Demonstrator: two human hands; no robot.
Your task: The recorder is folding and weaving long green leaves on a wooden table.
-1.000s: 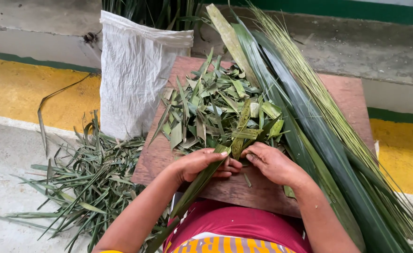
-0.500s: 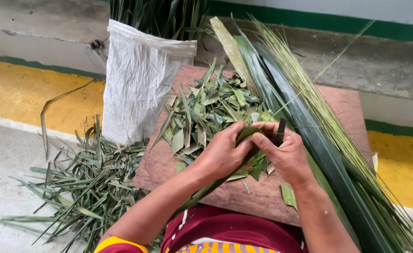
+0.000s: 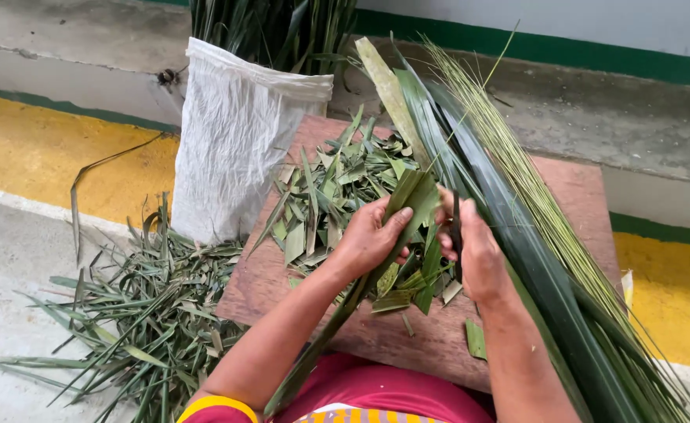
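Note:
My left hand [image 3: 370, 239] grips a long green palm leaf [image 3: 403, 207] that runs from my lap up over the wooden board [image 3: 572, 196]. My right hand [image 3: 474, 247] is closed beside it, holding a small dark blade [image 3: 455, 223] against the leaf's upper part. Just beyond both hands lies a heap of cut leaf pieces [image 3: 337, 188] on the board. A thick bundle of long dark leaves and thin pale midribs [image 3: 517, 211] lies diagonally along the board's right side, touching my right forearm.
A white woven sack [image 3: 235, 141] holding upright leaves stands at the board's left. Leaf trimmings [image 3: 141, 313] are strewn on the grey floor at the left. A yellow painted strip [image 3: 39, 157] and a concrete step lie beyond.
Both hands have risen from the board's near edge toward its middle, lifting the leaf. The right hand has closed in on the leaf's upper part with the blade.

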